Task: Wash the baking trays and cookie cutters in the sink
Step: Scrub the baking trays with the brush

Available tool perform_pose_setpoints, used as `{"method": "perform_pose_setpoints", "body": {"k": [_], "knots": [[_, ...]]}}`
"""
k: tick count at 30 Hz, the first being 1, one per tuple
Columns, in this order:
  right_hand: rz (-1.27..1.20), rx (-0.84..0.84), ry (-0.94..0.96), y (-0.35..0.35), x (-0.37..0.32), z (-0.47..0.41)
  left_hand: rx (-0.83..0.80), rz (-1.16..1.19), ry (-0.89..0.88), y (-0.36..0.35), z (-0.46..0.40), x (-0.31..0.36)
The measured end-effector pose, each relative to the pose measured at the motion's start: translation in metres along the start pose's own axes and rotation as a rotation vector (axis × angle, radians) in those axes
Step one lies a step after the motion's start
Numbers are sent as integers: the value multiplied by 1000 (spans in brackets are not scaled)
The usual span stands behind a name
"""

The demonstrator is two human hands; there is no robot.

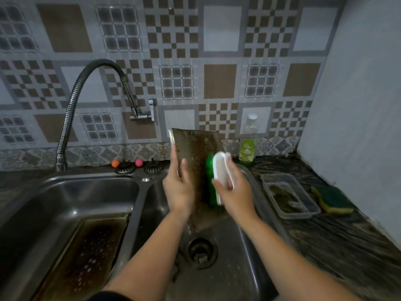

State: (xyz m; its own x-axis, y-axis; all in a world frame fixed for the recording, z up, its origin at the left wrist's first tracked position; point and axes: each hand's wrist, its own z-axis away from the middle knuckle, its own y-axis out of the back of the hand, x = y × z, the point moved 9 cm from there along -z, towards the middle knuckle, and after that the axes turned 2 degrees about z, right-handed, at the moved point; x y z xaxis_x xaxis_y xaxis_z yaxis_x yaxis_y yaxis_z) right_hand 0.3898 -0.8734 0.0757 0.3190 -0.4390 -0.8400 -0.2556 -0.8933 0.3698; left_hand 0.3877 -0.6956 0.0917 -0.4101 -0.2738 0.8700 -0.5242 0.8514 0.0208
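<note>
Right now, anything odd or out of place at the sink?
Nothing spilled or broken. The left hand holds a baking tray upright over the right basin while the right hand scrubs it with a brush. Another tray, dark with burnt residue, lies in the left basin.

Dark soapy tray [195, 148] upright over right basin; another [86, 253] lying in left
</note>
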Motion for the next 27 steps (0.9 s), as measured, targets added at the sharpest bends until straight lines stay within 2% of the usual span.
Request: {"method": "perform_pose_setpoints", "body": {"k": [3,6,9,12,15,17,18,20,22,24,27], "knots": [[-46,-25,-72,5,-28,-47,-117,-119,-117,-17,17,7],[-51,-45,-150,1,-48,-70,-160,-437,-366,-25,27,28],[-45,14,-202,-5,-50,-76,-209,-670,-467,-22,21,33],[-121,73,-211,-10,-51,-74,-317,-749,-386,-10,12,27],[-176,71,-163,-14,-67,-73,-299,-575,-273,16,-5,24],[-224,50,-131,-22,-80,-73,-227,-518,-134,41,-29,5],[-261,41,-130,-27,-87,-72,-218,-572,-50,54,-41,-10],[-330,10,-156,-43,-98,-69,-274,-686,115,79,-56,-40],[-397,-40,-203,-67,-109,-59,-351,-659,228,102,-61,-61],[-409,-52,-237,-88,-114,-50,-376,-582,277,125,-59,-74],[-360,-66,-237,-114,-118,-35,-378,-587,297,162,-56,-89]]}}
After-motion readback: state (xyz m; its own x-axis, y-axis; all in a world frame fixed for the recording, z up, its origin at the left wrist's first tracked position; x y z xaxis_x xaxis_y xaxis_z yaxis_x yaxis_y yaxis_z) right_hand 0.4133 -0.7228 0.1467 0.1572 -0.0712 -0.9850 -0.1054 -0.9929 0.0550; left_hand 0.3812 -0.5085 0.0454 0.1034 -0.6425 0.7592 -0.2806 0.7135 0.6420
